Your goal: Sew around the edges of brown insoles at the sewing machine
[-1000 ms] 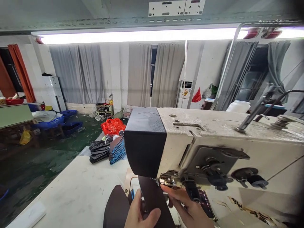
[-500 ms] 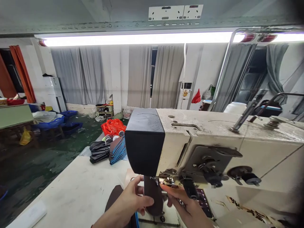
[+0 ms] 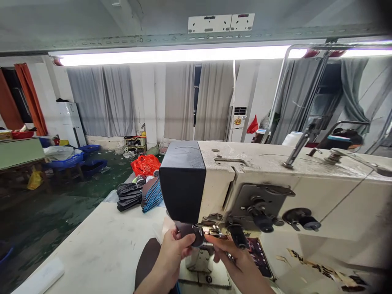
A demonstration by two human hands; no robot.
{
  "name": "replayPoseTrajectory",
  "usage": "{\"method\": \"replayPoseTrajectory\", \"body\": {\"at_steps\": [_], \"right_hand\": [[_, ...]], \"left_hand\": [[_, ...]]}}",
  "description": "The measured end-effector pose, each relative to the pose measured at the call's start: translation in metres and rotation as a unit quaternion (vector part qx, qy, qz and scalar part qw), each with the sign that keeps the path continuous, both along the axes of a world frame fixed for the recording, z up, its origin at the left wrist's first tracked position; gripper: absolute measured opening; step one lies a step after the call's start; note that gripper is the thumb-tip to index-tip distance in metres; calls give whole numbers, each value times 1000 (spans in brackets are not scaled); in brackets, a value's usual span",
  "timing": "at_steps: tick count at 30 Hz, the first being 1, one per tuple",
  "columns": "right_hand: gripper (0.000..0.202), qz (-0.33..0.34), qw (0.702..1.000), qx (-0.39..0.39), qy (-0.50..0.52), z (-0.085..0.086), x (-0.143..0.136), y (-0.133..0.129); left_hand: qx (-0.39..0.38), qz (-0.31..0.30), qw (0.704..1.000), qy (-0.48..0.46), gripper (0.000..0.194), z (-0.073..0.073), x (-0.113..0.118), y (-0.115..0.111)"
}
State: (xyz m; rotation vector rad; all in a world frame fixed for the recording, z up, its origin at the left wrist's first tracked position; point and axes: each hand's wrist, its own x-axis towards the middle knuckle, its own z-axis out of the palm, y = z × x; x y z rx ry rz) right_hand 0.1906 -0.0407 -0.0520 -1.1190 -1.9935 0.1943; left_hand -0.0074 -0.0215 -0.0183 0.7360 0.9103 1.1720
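A dark brown fabric piece (image 3: 187, 231) lies under the head of a cream sewing machine (image 3: 219, 179) with a black end cover (image 3: 183, 192). My left hand (image 3: 174, 251) pinches the piece's near left part between thumb and fingers. On the right, my right hand (image 3: 234, 259) has its index finger stretched to the piece's right edge beside the needle area; its other fingers are curled and partly hidden. Below the left forearm, another dark piece (image 3: 147, 261) with a blue edge rests on the table.
Stacks of black pieces (image 3: 130, 196) and blue-edged brown pieces (image 3: 152, 194) lie on the white table (image 3: 101, 241) beside a red bag (image 3: 145, 164). A white block sits at the near left (image 3: 45, 277). Thread guides and knobs stick out of the machine.
The brown piece has turned and moved up, so less of it hangs toward me and the machine's lower arm shows. My left hand has moved with it. The view has shifted slightly.
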Motion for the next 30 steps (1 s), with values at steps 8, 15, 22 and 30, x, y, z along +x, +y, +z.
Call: {"method": "replayPoseTrajectory", "body": {"at_steps": [8, 15, 22, 30], "right_hand": [[34, 11, 999, -50, 3, 9, -5, -2], [36, 22, 1000, -20, 6, 1, -4, -1], [35, 33, 999, -10, 29, 1, -6, 1], [36, 2, 997, -67, 39, 9, -8, 0]], "left_hand": [[-84, 120, 989, -29, 38, -21, 35, -42], [166, -71, 937, 300, 12, 46, -37, 6], [145, -310, 884, 318, 20, 72, -62, 30], [70, -150, 977, 134, 53, -14, -29, -33]]}}
